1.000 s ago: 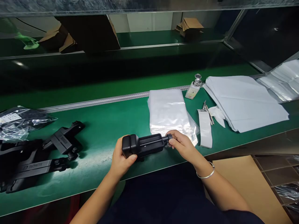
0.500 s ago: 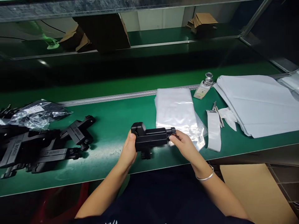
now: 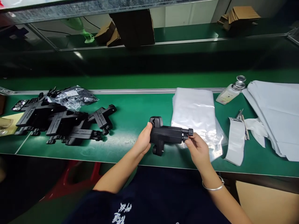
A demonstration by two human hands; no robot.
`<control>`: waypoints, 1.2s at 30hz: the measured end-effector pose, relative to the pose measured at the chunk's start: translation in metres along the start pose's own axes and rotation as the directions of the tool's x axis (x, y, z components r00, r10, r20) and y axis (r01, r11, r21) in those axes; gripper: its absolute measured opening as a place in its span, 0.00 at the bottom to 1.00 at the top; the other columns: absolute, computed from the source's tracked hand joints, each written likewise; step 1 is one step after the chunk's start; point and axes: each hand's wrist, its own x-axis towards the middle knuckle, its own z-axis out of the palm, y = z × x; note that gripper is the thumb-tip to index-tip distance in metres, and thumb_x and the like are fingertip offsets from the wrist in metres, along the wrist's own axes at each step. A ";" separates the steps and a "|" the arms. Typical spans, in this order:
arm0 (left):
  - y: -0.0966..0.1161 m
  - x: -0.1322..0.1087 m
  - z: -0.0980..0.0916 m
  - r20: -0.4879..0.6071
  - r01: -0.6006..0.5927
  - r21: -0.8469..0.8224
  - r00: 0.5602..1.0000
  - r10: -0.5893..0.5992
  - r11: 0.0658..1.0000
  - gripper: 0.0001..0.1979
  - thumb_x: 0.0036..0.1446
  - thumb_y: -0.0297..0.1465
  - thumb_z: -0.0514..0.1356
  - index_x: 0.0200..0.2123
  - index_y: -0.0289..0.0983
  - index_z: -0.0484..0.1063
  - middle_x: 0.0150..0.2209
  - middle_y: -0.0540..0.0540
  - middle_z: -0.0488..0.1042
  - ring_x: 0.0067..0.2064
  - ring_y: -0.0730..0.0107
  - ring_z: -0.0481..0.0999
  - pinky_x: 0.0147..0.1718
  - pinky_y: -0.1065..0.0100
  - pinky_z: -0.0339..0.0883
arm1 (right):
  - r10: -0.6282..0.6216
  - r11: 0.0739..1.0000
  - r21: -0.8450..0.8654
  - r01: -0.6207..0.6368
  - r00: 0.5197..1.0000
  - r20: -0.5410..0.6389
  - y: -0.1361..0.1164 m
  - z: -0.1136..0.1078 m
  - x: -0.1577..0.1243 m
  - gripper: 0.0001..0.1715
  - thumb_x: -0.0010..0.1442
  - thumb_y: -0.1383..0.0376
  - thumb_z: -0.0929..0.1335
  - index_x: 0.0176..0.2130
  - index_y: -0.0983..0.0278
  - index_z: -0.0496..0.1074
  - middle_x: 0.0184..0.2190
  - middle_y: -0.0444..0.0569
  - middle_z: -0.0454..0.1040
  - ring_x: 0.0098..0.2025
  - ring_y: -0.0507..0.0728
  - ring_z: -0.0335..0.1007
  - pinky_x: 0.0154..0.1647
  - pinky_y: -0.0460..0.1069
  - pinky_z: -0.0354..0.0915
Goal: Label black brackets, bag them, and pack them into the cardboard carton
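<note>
My left hand (image 3: 143, 139) is closed around the rear end of a black plastic device with knobs (image 3: 167, 134), its thumb on the upper edge. The device lies level above the bench's front part, with a rounded block on top and a short stub below. My right hand (image 3: 198, 149) has its fingertips closed at the small knobs (image 3: 185, 137) on the device's right end. Behind it lies a stack of clear plastic bags (image 3: 193, 109). Several similar black devices (image 3: 101, 118) are piled on the left, some with white lettering.
A filled plastic bag (image 3: 74, 97) lies behind the pile. On the right are a white bottle with a metal top (image 3: 229, 93), a white label strip (image 3: 235, 140), tweezers (image 3: 240, 114), a crumpled white tissue (image 3: 257, 127) and large white sheets (image 3: 277, 112). A metal shelf edge (image 3: 93, 12) crosses overhead.
The view has swung left, so the bench items sit further right and more of the left pile shows. Both hands still hold the device; my right fingers have shifted slightly lower on its knobbed end.
</note>
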 end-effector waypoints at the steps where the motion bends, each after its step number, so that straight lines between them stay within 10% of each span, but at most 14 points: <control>1: 0.001 0.001 0.001 0.004 0.023 -0.013 1.000 -0.023 1.000 0.30 0.49 0.55 0.65 0.41 0.33 0.79 0.42 0.38 0.82 0.57 0.47 0.73 0.60 0.51 0.61 | -0.058 0.998 -0.031 0.058 0.998 -0.015 0.002 0.001 0.000 0.08 0.63 0.58 0.68 0.39 0.59 0.73 0.33 0.45 0.72 0.35 0.56 0.69 0.38 0.50 0.64; 5: 0.001 0.002 0.002 0.013 -0.032 -0.042 0.999 0.033 0.999 0.27 0.51 0.53 0.65 0.42 0.35 0.78 0.45 0.41 0.81 0.59 0.52 0.72 0.62 0.55 0.59 | -0.153 0.983 -0.112 0.148 0.987 -0.046 0.010 0.001 0.003 0.09 0.65 0.60 0.66 0.44 0.58 0.73 0.37 0.47 0.73 0.40 0.58 0.70 0.41 0.52 0.65; 25: -0.010 0.002 0.013 0.137 0.037 -0.108 0.990 -0.022 0.993 0.27 0.49 0.52 0.67 0.41 0.34 0.77 0.39 0.43 0.81 0.50 0.53 0.76 0.54 0.56 0.66 | 0.166 0.895 0.444 -0.043 0.956 -0.242 0.009 0.018 0.015 0.22 0.50 0.48 0.75 0.38 0.58 0.72 0.37 0.46 0.72 0.41 0.58 0.70 0.48 0.55 0.66; 30: -0.026 -0.009 0.014 0.097 -0.225 0.017 0.970 0.223 0.974 0.28 0.53 0.52 0.64 0.49 0.40 0.73 0.49 0.44 0.77 0.57 0.54 0.70 0.59 0.58 0.61 | 0.212 0.878 0.477 -0.046 0.930 -0.299 -0.007 0.023 0.022 0.17 0.58 0.50 0.71 0.33 0.59 0.68 0.31 0.44 0.72 0.35 0.55 0.69 0.43 0.52 0.66; 36: -0.022 -0.006 0.007 0.115 -0.329 0.165 0.943 0.314 0.930 0.25 0.59 0.52 0.58 0.51 0.41 0.71 0.49 0.44 0.75 0.57 0.55 0.70 0.59 0.57 0.59 | 0.218 0.857 0.495 -0.146 0.971 -0.092 -0.007 0.018 0.026 0.20 0.55 0.51 0.73 0.43 0.59 0.74 0.40 0.50 0.78 0.43 0.61 0.74 0.47 0.57 0.68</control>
